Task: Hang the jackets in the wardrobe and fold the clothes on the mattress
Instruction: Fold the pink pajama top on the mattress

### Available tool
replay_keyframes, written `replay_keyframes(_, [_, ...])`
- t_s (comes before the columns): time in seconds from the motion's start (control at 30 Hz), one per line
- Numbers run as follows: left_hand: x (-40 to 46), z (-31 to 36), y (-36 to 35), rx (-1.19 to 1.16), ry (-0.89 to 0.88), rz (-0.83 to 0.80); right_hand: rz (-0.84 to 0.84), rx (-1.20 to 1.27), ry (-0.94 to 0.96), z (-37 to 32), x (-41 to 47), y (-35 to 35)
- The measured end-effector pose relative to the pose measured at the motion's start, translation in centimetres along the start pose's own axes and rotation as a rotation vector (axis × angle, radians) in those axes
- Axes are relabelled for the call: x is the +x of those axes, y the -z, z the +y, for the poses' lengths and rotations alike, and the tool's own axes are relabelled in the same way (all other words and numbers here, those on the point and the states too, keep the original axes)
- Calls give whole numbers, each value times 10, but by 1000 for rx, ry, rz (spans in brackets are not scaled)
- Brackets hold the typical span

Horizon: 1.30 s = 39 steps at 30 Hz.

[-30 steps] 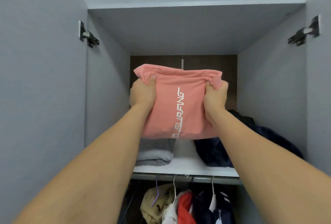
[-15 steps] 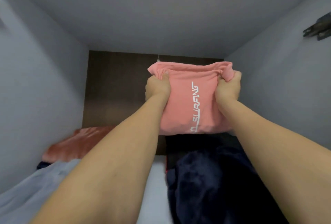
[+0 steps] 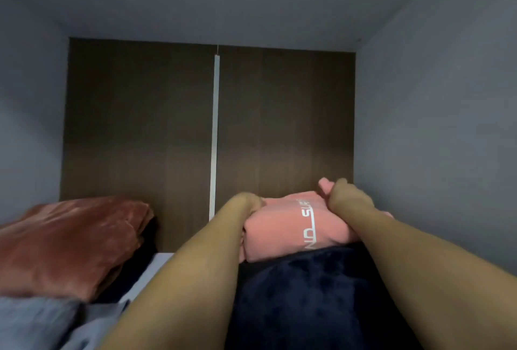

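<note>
— Now, where is the pink shirt?

— On the dark blue pile at the back right of the wardrobe shelf, with the left hand and right hand each clutching a side.

— Will it handle easily?

— It looks light and soft, so probably floppy; holding both folded edges should keep it together.
</note>
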<state>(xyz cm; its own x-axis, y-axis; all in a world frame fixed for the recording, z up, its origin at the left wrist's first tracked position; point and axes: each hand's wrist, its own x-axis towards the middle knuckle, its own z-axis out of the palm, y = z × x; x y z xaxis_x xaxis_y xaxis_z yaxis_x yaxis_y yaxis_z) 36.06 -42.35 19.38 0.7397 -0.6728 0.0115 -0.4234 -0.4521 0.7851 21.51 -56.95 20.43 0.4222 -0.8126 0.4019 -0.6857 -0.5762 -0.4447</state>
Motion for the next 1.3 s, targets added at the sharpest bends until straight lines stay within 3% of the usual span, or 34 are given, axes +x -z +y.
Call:
replay_keyframes(0.13, [7, -27, -22, 54, 82, -64, -109, -111, 47, 14, 14, -30])
replay_keyframes(0.37, [22, -29, -19, 68, 45, -39, -64, -67, -56, 16, 17, -29])
replay_keyframes(0.57, [20, -30, -19, 53, 59, -19, 37, -115, -31, 18, 20, -33])
replay_keyframes(0.7, [16, -26, -16, 69, 72, -28, -2, -103, -90, 15, 26, -27])
replay_keyframes(0.83, [9, -24, -7, 27, 56, 83, -16, -124, -30, 2, 15, -2])
replay_keyframes(0.97, [-35, -18, 12, 90, -46, 283, -33, -106, 44, -14, -13, 35])
replay_keyframes(1.03, [-62, -17, 23, 227, -118, 414, 36, -90, 90, -21, -39, 60])
replay_keyframes(1.17, [-124, -19, 43, 650, -445, 572, 181, -104, 239, -33, -104, 107])
replay_keyframes(1.3, [-187, -27, 63, 760, -652, 658, 248, -91, 322, -43, -193, 141])
